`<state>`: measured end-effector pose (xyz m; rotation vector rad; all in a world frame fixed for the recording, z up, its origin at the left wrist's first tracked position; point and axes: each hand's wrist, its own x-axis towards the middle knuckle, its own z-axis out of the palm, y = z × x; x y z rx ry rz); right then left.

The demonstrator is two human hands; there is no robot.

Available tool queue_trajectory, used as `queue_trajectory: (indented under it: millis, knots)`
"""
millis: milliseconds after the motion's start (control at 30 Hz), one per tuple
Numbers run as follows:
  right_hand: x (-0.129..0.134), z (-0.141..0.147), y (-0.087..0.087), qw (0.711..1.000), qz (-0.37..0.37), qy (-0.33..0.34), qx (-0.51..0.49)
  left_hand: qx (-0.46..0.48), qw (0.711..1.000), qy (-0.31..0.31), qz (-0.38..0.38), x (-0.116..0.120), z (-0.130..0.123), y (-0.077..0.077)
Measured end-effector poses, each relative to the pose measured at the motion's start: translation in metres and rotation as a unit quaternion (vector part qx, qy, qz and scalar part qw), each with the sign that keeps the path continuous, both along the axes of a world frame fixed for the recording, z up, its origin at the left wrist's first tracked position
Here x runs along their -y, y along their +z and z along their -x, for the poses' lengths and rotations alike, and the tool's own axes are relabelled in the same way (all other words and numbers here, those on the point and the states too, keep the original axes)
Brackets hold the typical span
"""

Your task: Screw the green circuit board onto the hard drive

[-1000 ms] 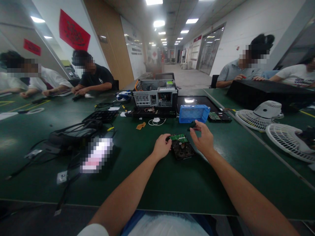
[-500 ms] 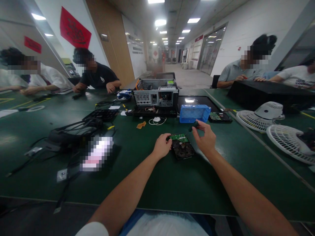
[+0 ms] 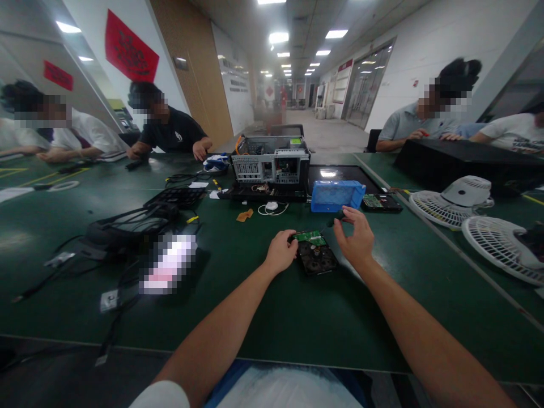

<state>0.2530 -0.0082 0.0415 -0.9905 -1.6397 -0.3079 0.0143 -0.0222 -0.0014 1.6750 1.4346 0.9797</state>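
A hard drive (image 3: 318, 258) lies on the green table with its green circuit board facing up. The fingers of my left hand (image 3: 281, 250) are closed on its upper left edge. Just right of the drive, my right hand (image 3: 357, 235) is raised and pinches a small dark-handled screwdriver (image 3: 339, 216). Its thin shaft slants down to the left, towards the circuit board; whether the tip touches it I cannot tell. Behind my right hand is a blue plastic bin (image 3: 335, 197), and a second hard drive (image 3: 381, 202) rests beside that bin.
An opened computer case (image 3: 270, 164) stands at the back centre. White fan parts (image 3: 453, 198) are on the right, near a large black box (image 3: 467, 161). To the left lie a black headset (image 3: 123, 229), cables and a lit phone (image 3: 170, 263). Several people sit around the table.
My right hand has shifted very slightly with the screwdriver, whose handle now tilts a little differently. My left hand and the hard drive have stayed in place.
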Motion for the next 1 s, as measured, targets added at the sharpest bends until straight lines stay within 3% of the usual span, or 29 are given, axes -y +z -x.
queue_trajectory:
  millis: [533, 767, 1000]
  knots:
    - [-0.0034, -0.0033, -0.0001, 0.999, -0.019, -0.025, 0.022, -0.008, 1.0, 0.003, -0.007, 0.0004, -0.0001, 0.0018]
    - [-0.0015, -0.0019, -0.0019, 1.0, 0.002, 0.001, 0.003, 0.002, 1.0, -0.003, 0.006, 0.0013, 0.0002, 0.0029]
    - [-0.0014, -0.0019, -0.0038, 0.999, 0.026, -0.028, -0.003, -0.001, 1.0, -0.006, 0.005, 0.0015, 0.0002, 0.0013]
